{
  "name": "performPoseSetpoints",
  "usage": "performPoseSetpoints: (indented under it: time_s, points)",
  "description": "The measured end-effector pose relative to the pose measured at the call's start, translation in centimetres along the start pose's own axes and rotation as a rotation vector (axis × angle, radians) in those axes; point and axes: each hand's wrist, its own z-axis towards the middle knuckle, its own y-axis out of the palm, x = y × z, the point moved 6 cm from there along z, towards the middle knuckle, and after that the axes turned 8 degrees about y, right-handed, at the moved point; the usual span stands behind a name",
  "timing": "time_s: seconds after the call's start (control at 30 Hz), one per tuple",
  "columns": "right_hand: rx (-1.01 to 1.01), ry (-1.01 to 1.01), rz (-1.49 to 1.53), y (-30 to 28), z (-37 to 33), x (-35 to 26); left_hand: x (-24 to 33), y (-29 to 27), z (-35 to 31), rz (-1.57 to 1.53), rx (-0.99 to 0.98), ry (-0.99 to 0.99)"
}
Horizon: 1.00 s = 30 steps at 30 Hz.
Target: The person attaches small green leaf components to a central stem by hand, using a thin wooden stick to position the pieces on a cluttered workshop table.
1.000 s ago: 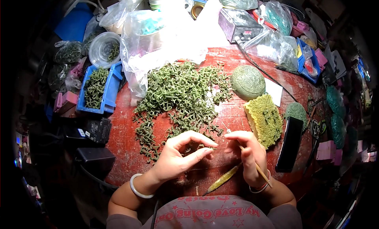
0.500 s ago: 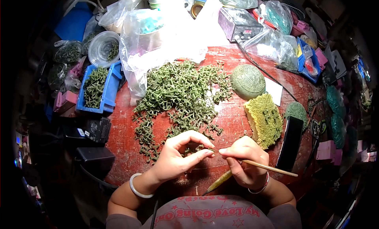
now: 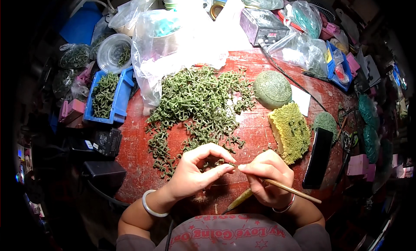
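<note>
The left hand (image 3: 190, 171) pinches a small green piece (image 3: 234, 165) just on the near side of the pile (image 3: 199, 99) on the desk (image 3: 133, 164), while the right hand (image 3: 269, 171) clasps a stick (image 3: 299, 192) (its tip hidden), seemingly close tool work calling for a steady hold.

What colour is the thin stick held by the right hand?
The thin stick is light brown, seen best in the head view.
</note>
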Motion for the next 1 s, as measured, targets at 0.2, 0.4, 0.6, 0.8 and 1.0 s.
performPoseSetpoints:
  time_s: [0.2, 0.4, 0.6, 0.8, 1.0]
  points:
    - [0.042, -0.036, -0.050, -0.07, -0.17, -0.25, -0.11, -0.03, -0.03, 0.011, -0.006, 0.019]
    - [0.021, -0.024, -0.022, 0.05, -0.14, -0.12, 0.11, 0.03, 0.04, 0.014, 0.013, -0.031]
    - [0.026, -0.046, -0.021, 0.06, 0.03, -0.32, 0.12, 0.00, 0.02, -0.006, 0.018, -0.035]
    - [0.029, -0.050, -0.023, 0.05, -0.03, -0.34, 0.09, -0.10, -0.02, 0.010, 0.017, -0.041]
    - [0.017, -0.038, -0.022, 0.10, -0.04, -0.29, 0.14, -0.07, -0.02, 0.003, 0.021, -0.039]
